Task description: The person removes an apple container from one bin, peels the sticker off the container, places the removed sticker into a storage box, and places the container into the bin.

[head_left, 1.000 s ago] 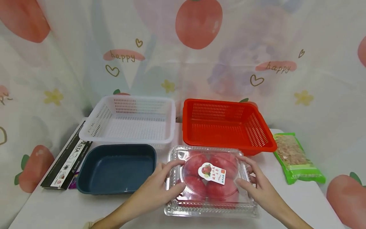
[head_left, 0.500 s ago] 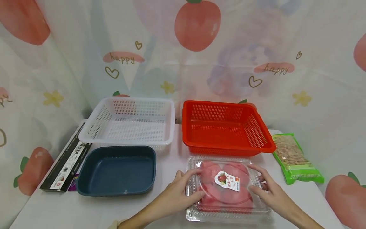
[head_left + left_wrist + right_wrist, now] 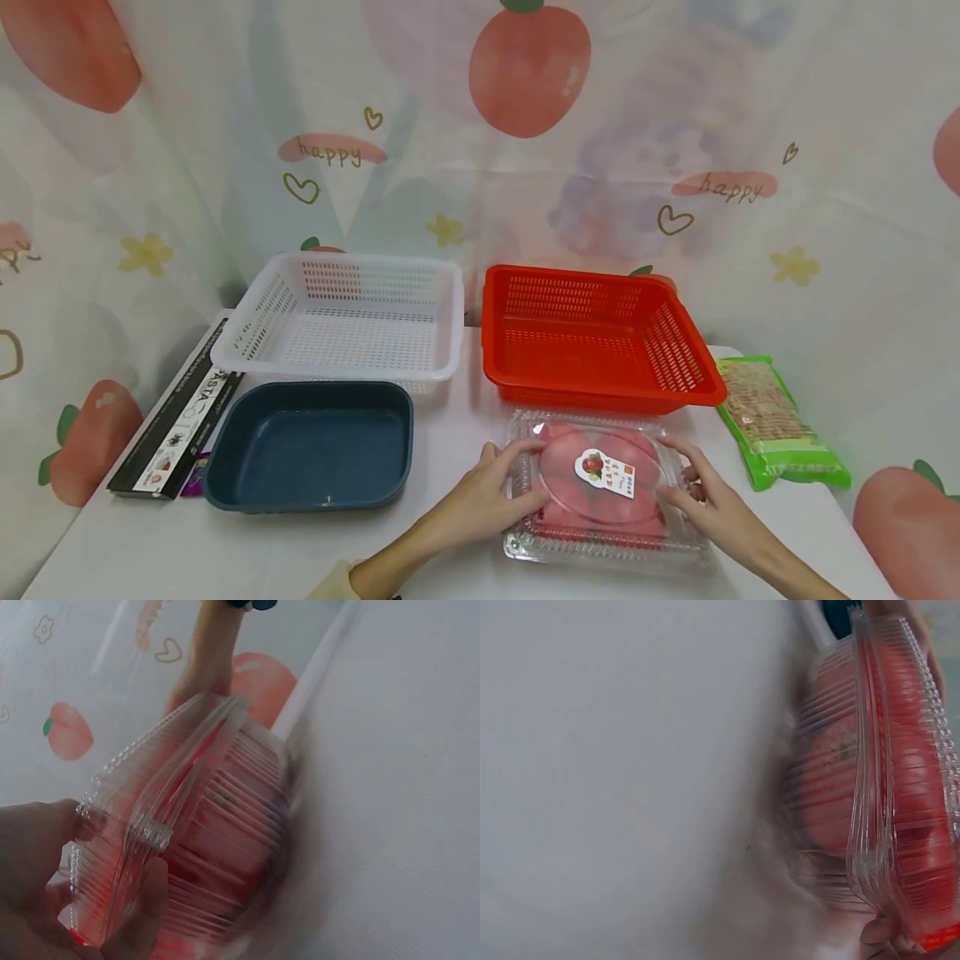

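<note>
A clear plastic box of apples [image 3: 600, 557] lies in front of the red basket in the head view. A white fruit label [image 3: 609, 473] is stuck on its lid. My left hand [image 3: 487, 496] grips the box's left edge, thumb and fingertips apart along it. On the opposite side, my right hand [image 3: 701, 492] holds the right edge with bent fingers. Ridged clear walls of the box [image 3: 217, 847] fill much of the left wrist view, and red apples [image 3: 832, 780] show through them in the right wrist view. Whether its base touches the table I cannot tell.
Behind stand a white basket [image 3: 337, 367] and a red basket [image 3: 600, 392]. A dark blue tray [image 3: 307, 498] sits left of the box. A black pasta box [image 3: 176, 417] lies far left, over a purple packet [image 3: 195, 479]. A green-edged food bag [image 3: 780, 425] lies far right.
Both hands have carried the box of apples to the right and a little nearer me, away from the red basket's front edge. In the last half second it has shifted only slightly.
</note>
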Tool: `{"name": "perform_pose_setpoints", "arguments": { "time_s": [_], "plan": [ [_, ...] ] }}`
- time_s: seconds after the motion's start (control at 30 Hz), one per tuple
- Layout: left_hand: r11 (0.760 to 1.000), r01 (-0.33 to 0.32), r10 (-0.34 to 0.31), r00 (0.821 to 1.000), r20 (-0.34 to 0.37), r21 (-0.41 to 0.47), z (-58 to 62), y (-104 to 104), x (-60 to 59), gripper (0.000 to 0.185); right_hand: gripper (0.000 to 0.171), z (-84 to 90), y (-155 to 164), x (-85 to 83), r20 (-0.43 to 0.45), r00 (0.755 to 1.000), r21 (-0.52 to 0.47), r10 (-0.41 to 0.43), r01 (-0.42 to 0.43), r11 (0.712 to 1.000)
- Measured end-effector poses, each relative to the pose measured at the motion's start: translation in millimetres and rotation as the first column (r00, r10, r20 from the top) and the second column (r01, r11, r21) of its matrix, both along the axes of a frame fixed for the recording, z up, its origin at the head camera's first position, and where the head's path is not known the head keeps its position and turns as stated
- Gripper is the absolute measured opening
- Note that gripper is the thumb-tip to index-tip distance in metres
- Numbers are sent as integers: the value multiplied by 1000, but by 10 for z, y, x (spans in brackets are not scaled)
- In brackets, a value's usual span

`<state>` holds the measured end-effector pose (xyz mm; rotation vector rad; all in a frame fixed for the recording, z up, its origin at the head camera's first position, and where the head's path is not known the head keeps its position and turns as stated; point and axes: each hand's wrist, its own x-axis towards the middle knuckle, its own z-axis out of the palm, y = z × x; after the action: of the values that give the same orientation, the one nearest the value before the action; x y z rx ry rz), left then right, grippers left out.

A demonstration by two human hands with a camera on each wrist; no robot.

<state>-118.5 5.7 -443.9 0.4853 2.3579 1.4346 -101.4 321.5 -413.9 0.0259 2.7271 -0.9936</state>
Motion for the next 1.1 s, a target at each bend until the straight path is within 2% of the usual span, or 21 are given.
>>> {"name": "perform_pose_setpoints", "arguments": {
  "time_s": [0.2,0.33,0.53,0.7,0.77,0.8,0.93,1.0,1.1],
  "plan": [
    [1000,-8,8,1000,5,-2,-35,48,-10,53,67,-39,41,-2,38,999,16,-21,20,1000],
    [1000,-13,13,1000,1,-18,-26,47,-9,53,69,-8,41,-21,48,999,36,4,-6,999],
    [998,-26,25,999,-20,-54,-9,51,-7,55,68,96,55,-48,-61,992,173,112,-100,980],
    [991,-54,39,992,-122,-123,-15,66,7,54,65,193,68,-73,-166,965,286,201,-148,947],
    [989,-65,44,987,-154,-134,-28,68,11,52,64,228,60,-92,-233,941,323,247,-165,932],
    [988,-70,48,986,-162,-135,-37,71,10,52,63,244,52,-103,-280,919,334,278,-178,926],
    [994,-64,48,984,-169,-89,-76,75,8,49,61,325,-26,-143,-427,810,410,401,-222,884],
    [996,-57,43,982,-183,-72,-89,75,7,48,61,369,-79,-163,-452,765,434,459,-261,862],
    [998,-40,27,977,-213,-56,-108,70,4,49,59,424,-175,-201,-433,732,453,526,-327,829]
  ]
}}
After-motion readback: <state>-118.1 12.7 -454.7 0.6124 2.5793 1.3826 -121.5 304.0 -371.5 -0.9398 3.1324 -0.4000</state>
